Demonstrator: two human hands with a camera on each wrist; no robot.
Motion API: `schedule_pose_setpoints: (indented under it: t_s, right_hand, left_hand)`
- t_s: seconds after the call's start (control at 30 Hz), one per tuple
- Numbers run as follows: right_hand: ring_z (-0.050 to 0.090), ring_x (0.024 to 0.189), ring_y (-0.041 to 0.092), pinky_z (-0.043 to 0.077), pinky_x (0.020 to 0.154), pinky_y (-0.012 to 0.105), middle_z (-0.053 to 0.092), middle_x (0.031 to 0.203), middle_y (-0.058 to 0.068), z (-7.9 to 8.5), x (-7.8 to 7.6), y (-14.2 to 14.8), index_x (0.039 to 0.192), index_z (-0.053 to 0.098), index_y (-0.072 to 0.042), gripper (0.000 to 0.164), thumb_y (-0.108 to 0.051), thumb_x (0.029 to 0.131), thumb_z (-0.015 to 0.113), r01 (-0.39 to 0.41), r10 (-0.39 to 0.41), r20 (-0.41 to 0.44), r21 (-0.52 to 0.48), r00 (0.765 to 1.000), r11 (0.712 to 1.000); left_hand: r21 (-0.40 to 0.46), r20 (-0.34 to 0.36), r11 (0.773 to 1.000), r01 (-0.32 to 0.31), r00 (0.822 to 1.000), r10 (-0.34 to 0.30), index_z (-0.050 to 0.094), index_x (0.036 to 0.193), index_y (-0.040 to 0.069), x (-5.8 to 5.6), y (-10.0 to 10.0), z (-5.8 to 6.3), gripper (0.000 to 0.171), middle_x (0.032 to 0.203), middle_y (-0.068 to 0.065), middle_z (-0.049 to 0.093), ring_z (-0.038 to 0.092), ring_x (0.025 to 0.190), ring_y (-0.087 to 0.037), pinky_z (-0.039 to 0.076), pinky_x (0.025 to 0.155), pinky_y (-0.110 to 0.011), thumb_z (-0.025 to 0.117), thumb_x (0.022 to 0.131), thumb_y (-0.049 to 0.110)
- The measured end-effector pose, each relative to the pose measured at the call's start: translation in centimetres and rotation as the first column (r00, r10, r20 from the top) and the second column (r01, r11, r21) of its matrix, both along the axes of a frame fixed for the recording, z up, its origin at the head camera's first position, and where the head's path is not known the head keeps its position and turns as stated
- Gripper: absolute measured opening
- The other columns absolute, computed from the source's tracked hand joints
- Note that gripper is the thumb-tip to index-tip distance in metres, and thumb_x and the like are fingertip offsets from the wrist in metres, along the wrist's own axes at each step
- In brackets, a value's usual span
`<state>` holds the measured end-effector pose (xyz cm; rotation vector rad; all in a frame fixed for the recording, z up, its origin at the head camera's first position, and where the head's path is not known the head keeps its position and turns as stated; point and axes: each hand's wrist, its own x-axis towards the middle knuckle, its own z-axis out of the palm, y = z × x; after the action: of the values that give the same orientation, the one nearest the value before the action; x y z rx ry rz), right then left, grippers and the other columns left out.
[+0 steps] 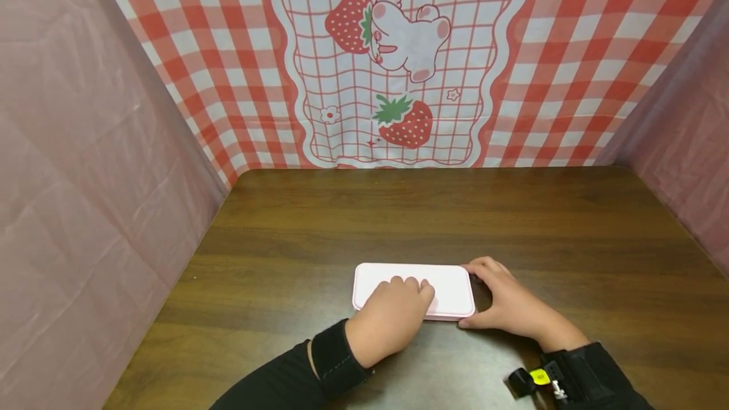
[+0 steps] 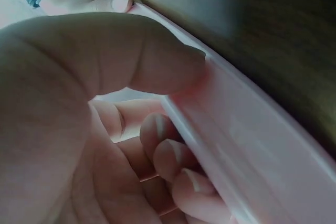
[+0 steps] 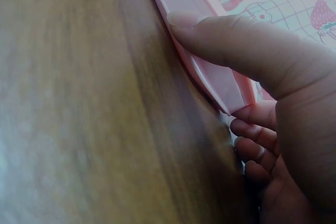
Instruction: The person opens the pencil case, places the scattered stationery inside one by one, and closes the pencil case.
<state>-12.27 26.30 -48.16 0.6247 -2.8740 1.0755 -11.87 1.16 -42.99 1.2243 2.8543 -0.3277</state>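
Observation:
A flat pink-and-white box (image 1: 450, 293) with rounded corners lies lengthwise on the table, its pale lid facing up. My left hand (image 1: 393, 318) is over the front middle of it. In the left wrist view, the left thumb (image 2: 157, 59) presses on the box's pink side wall (image 2: 257, 129), while the curled fingertips rest at the upper edge. The right end of the box is gripped by my right hand (image 1: 507, 302), thumb at the front corner and fingers at the far one. In the right wrist view, the right thumb (image 3: 226, 40) lies along the front side wall (image 3: 210, 77).
The box is on a brown wooden table (image 1: 285, 220). Behind it hangs a red-and-white checked cloth (image 1: 228, 49) with strawberry prints. Pink fabric (image 1: 97, 144) walls in the left side, and more pink fabric (image 1: 683, 112) hangs on the right.

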Motion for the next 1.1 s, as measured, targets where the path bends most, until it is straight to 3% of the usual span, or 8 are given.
schedule_pose_setpoints:
  t_s: [0.1,0.23,0.4,0.57,0.7,0.9,1.0,1.1]
  right_hand:
    - [0.049,0.119,0.03,0.042,0.097,0.056,0.054,0.128,0.006,0.0,0.0,0.0,0.133,0.061,-0.005,0.089,-0.054,0.066,0.095,0.001,-0.001,0.0,-0.001,1.0,1.0]
    - [0.048,0.12,0.032,0.042,0.096,0.056,0.054,0.129,0.007,0.2,0.0,-0.1,0.134,0.061,-0.005,0.089,-0.052,0.066,0.095,0.01,-0.01,0.006,-0.005,1.0,1.0]
    - [0.048,0.12,0.033,0.042,0.095,0.057,0.053,0.13,0.008,0.7,-0.2,0.0,0.137,0.059,-0.005,0.092,-0.054,0.068,0.094,0.016,-0.016,0.024,-0.003,1.0,1.0]
    - [0.051,0.114,0.027,0.046,0.092,0.051,0.054,0.13,0.01,1.2,-0.2,0.0,0.144,0.051,0.0,0.093,-0.049,0.076,0.09,0.033,-0.032,0.05,-0.01,0.998,0.999]
    - [0.054,0.108,0.026,0.048,0.09,0.047,0.056,0.129,0.015,1.9,0.1,-0.1,0.144,0.049,0.006,0.08,-0.039,0.088,0.083,0.09,-0.086,0.092,-0.04,0.992,0.995]
    - [0.056,0.106,0.024,0.049,0.084,0.041,0.058,0.133,0.016,3.1,1.6,-0.6,0.143,0.052,0.005,0.073,-0.044,0.094,0.075,0.18,-0.175,0.175,-0.011,0.969,0.984]
    - [0.06,0.114,0.033,0.052,0.091,0.049,0.059,0.136,0.02,3.4,2.6,-1.0,0.145,0.049,0.006,0.076,-0.045,0.095,0.074,0.169,-0.166,0.163,-0.003,0.973,0.986]
    - [0.055,0.127,0.045,0.046,0.1,0.061,0.056,0.141,0.025,3.6,3.3,-1.6,0.148,0.047,0.006,0.076,-0.046,0.098,0.07,0.16,-0.162,0.146,0.028,0.976,0.987]
  left_hand:
    - [0.026,0.108,0.999,-0.044,0.993,0.041,0.059,0.137,0.013,-0.4,-0.2,0.3,0.042,0.11,-0.005,0.067,0.064,0.09,-0.021,0.056,0.071,-0.036,0.068,0.098,0.024]
    - [0.122,0.236,0.988,-0.09,0.97,0.06,0.06,0.138,0.016,-0.9,-1.2,1.1,0.048,0.114,-0.001,0.067,0.065,0.101,-0.018,0.054,0.083,-0.035,0.072,0.092,0.021]
    - [0.3,0.234,0.949,-0.101,0.972,0.029,0.066,0.129,0.013,-1.5,-3.6,1.7,0.04,0.108,0.0,0.068,0.065,0.097,-0.014,0.054,0.084,-0.033,0.072,0.091,0.023]
    - [0.423,0.241,0.874,-0.241,0.959,0.148,0.064,0.132,0.007,-2.1,-6.1,2.0,0.044,0.116,-0.006,0.065,0.065,0.101,-0.021,0.054,0.088,-0.038,0.072,0.094,0.029]
    - [0.479,0.309,0.79,-0.382,0.916,0.255,0.06,0.136,0.003,-2.1,-7.2,1.7,0.053,0.121,-0.012,0.061,0.065,0.105,-0.026,0.054,0.091,-0.043,0.073,0.094,0.032]
    - [0.458,0.451,0.673,-0.581,0.804,0.387,0.05,0.145,-0.005,-1.5,-7.5,0.8,0.07,0.136,-0.022,0.055,0.058,0.123,-0.036,0.048,0.103,-0.051,0.073,0.094,0.037]
    - [0.434,0.488,0.654,-0.619,0.772,0.407,0.049,0.144,-0.009,-1.4,-7.6,0.6,0.072,0.136,-0.025,0.055,0.057,0.125,-0.038,0.046,0.104,-0.052,0.074,0.093,0.035]
    - [0.412,0.493,0.674,-0.613,0.772,0.401,0.051,0.14,-0.012,-1.3,-7.7,0.4,0.07,0.134,-0.027,0.058,0.058,0.124,-0.038,0.046,0.104,-0.052,0.077,0.092,0.032]
